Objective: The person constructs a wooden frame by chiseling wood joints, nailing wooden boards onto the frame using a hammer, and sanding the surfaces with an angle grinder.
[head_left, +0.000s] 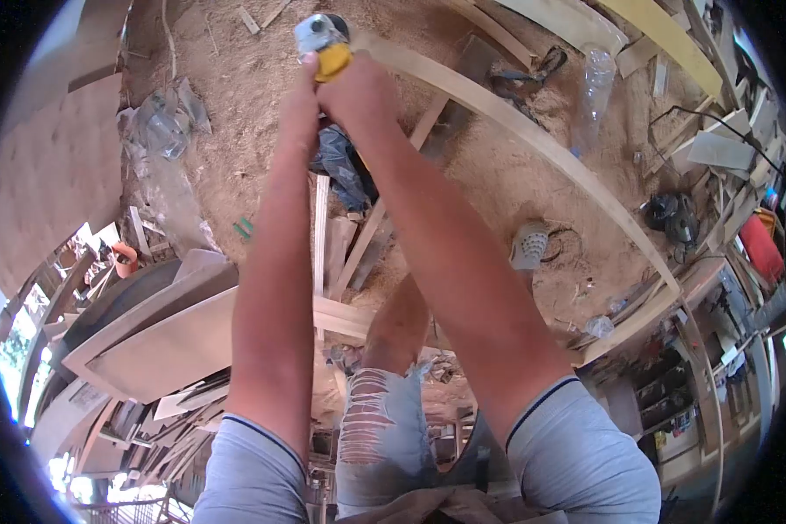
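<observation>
A person's left hand (297, 120) and right hand (364, 94) grasp a yellow-and-silver power tool (333, 63) at a curved plank's (517, 123) far end, apparently working the wood; the next move calls for steady, two-handed control.

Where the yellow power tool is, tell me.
Head view, top, left of centre: the yellow power tool is in the left hand and right hand, beside the curved wooden strip.

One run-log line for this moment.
left hand: on yellow-and-silver tool | right hand: same tool | curved wooden strip: beside tool, contact unclear | floor: sawdust-covered
</observation>
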The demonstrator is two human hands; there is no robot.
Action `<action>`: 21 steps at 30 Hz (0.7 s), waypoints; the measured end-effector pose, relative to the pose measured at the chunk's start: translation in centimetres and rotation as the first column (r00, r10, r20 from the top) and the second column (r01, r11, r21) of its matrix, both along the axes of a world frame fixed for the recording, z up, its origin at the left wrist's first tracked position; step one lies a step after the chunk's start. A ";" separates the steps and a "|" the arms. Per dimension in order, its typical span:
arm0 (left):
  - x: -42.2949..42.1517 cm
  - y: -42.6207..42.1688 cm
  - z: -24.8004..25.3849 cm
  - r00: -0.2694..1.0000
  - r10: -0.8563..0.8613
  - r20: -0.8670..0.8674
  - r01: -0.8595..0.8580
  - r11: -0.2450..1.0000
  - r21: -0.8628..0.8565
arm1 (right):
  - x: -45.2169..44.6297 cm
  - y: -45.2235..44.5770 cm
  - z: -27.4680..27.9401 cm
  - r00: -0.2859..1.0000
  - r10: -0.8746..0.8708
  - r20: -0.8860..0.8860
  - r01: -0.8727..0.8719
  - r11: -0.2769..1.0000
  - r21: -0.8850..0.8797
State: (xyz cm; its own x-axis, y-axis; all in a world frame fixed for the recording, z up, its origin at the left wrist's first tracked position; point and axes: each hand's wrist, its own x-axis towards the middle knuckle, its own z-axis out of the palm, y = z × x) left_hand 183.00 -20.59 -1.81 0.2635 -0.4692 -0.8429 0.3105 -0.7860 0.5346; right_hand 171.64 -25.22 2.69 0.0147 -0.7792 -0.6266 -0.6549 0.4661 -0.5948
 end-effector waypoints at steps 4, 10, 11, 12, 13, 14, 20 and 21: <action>0.0 -0.8 1.4 0.999 -0.012 -0.029 0.010 0.998 -0.070 | 0.4 -0.6 -0.1 1.000 -0.015 -0.022 0.016 0.999 0.045; -2.3 0.2 1.0 0.998 -0.031 -0.047 0.028 0.997 -0.078 | -1.7 0.6 -0.4 0.996 -0.071 -0.051 0.072 0.997 0.038; -2.9 0.2 1.6 0.992 -0.119 0.031 0.120 0.992 -0.049 | -2.2 1.1 -0.2 0.993 -0.105 -0.055 0.107 0.993 0.048; -3.8 0.3 2.1 0.973 -0.204 0.104 0.207 0.978 -0.016 | -2.9 1.5 0.0 0.989 -0.136 -0.061 0.139 0.989 0.055; -4.9 0.2 2.7 0.942 -0.287 0.172 0.287 0.958 0.025 | -3.8 2.1 -0.3 0.982 -0.170 -0.082 0.177 0.981 0.075; -6.1 0.5 2.4 0.954 -0.278 0.116 0.284 0.958 -0.044 | -5.1 2.8 -0.7 0.973 -0.205 -0.103 0.215 0.972 0.093; -13.2 3.5 1.4 0.936 -0.346 0.068 0.350 0.935 -0.065 | -12.3 6.5 -1.7 0.928 -0.317 -0.194 0.336 0.939 0.076; -14.2 4.0 1.2 0.939 -0.340 0.046 0.342 0.938 -0.059 | -13.3 7.4 -2.6 0.924 -0.336 -0.182 0.351 0.934 0.059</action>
State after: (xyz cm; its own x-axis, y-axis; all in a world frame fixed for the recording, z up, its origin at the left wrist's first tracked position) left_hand 168.76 -16.58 -0.63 0.1068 -0.5893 -0.8008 0.0100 -0.8047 0.5936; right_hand 158.35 -17.81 0.10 -0.3544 -0.6584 -0.6640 -0.5309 0.7262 -0.4368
